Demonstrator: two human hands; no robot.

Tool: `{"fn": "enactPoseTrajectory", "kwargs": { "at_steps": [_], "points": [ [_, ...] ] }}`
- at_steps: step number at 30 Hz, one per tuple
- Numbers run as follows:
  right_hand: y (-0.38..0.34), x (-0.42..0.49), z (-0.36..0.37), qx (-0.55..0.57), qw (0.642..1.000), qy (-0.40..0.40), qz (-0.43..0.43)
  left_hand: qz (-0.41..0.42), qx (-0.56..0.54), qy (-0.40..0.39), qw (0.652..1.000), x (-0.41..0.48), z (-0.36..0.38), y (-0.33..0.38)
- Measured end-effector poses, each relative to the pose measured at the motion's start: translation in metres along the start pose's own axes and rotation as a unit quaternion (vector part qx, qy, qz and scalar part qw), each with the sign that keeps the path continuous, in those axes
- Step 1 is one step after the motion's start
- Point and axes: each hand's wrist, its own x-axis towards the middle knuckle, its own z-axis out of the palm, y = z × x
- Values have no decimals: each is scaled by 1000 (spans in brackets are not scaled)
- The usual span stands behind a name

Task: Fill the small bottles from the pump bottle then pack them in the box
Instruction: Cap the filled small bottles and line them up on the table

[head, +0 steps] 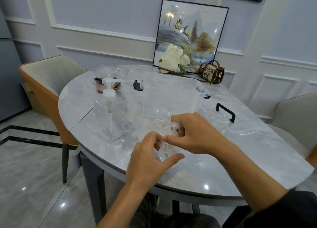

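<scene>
At the near edge of the round marble worktop (240,159), both hands meet over one piece of the job. Beyond them, at twelve o'clock, the clear box (171,94) stands open-topped, its walls hard to trace against the stone. The pump bottle (109,114) stands upright at about ten o'clock from the hands, well apart from them, its spout pointing toward three o'clock. The left hand (149,161) is the nearer of the two to it. That hand curls round the lower body of a small bottle (167,147), thumb stretched across the near side. The right hand (195,135) comes in from four o'clock and pinches the cap (175,125) at the top end between curled fingers and thumb. The small bottle is held between the hands just above the stone, its long axis close to upright but leaning, base toward six o'clock and neck toward one o'clock, away from the person. Clear plastic hides whether it holds any liquid, and a twist on or off cannot be told apart. I judge that the lean matters most. If the cap is coming off, the neck must be brought upright and carried toward ten o'clock under the spout. If it is going on, the short path is straight ahead to the box.
</scene>
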Motion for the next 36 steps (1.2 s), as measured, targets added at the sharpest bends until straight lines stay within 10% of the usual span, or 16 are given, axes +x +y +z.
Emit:
{"fn": "enactPoseTrajectory", "kwargs": {
  "at_steps": [22, 36],
  "points": [
    [71, -57, -20, 168, 946, 213, 175, -43, -108, 163, 980, 11, -16, -1],
    [115, -14, 37, 29, 984, 84, 153, -94, -16, 161, 982, 19, -6, -9]
  ]
}}
